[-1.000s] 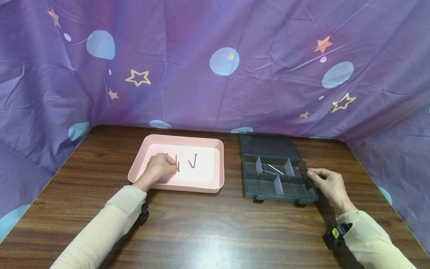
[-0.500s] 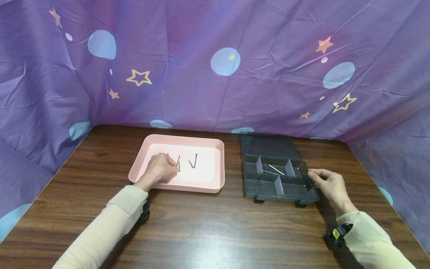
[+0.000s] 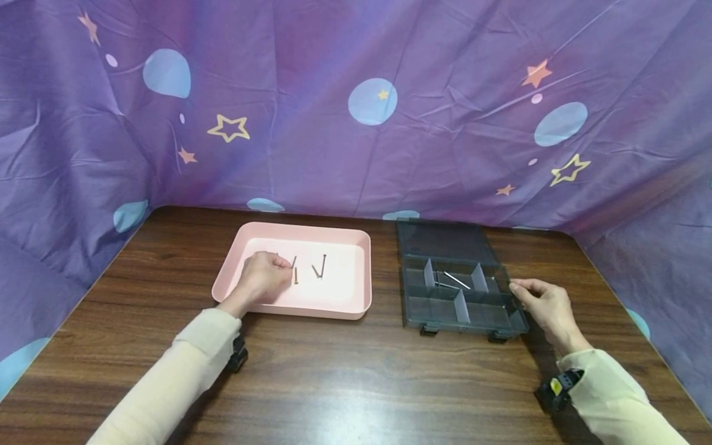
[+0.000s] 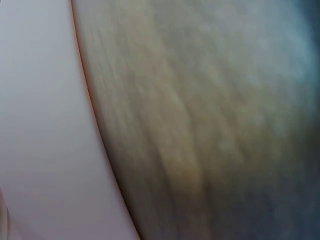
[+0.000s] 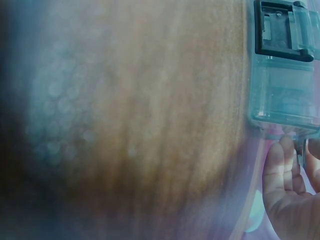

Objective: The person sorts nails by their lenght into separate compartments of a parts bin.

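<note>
My left hand (image 3: 264,274) reaches into the pink tray (image 3: 364,290) in the head view, pinching a thin screw (image 3: 294,262) at its fingertips. A bronze screw (image 3: 296,276) lies just beside those fingers, and two more screws (image 3: 323,266) form a V to the right. My right hand (image 3: 547,307) holds the right edge of a smoky clear compartment box (image 3: 434,309). In the right wrist view, that hand (image 5: 287,192) touches the box's end wall, a narrow dark piece between fingers and thumb. The left wrist view shows mostly tabletop and tray wall (image 4: 50,125).
Silver screws (image 3: 457,280) lie in a back compartment of the box, whose lid (image 3: 445,240) is folded back. Black latches (image 3: 428,329) line its front. Bare wood table (image 3: 334,383) spreads before tray and box. A purple curtain (image 3: 311,167) hangs behind.
The screw at my left fingertips has tilted from upright to slanting, and the left fingers have shifted slightly. The right hand and the box have stayed in place.
</note>
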Available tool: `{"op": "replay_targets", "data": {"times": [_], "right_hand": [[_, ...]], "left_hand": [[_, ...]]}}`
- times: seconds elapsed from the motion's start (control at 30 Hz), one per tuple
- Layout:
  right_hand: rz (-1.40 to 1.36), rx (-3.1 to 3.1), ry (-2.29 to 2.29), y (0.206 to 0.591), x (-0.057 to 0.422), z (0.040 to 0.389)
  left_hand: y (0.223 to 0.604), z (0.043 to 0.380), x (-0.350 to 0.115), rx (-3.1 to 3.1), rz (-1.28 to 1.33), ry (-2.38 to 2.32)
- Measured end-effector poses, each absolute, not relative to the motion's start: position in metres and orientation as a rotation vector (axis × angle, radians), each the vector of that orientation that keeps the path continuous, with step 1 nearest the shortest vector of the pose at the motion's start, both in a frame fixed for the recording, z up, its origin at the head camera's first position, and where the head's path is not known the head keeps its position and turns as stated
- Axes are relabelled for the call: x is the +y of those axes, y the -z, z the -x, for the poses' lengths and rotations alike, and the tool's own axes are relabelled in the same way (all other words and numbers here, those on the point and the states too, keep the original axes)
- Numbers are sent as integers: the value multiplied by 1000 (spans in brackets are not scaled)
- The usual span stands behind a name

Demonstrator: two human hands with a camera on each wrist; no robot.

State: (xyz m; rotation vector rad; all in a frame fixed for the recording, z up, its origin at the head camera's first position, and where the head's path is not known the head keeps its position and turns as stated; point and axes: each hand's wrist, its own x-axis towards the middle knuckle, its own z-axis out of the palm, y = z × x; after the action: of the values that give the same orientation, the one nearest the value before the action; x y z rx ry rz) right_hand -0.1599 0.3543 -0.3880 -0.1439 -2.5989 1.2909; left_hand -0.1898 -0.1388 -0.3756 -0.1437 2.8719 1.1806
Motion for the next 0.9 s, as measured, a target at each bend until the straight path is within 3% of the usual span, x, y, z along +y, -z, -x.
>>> {"op": "replay_targets", "data": {"times": [0.9], "right_hand": [[155, -2617, -1255, 387, 353, 159]], "left_hand": [[371, 191, -132, 2746, 231, -1616]]}}
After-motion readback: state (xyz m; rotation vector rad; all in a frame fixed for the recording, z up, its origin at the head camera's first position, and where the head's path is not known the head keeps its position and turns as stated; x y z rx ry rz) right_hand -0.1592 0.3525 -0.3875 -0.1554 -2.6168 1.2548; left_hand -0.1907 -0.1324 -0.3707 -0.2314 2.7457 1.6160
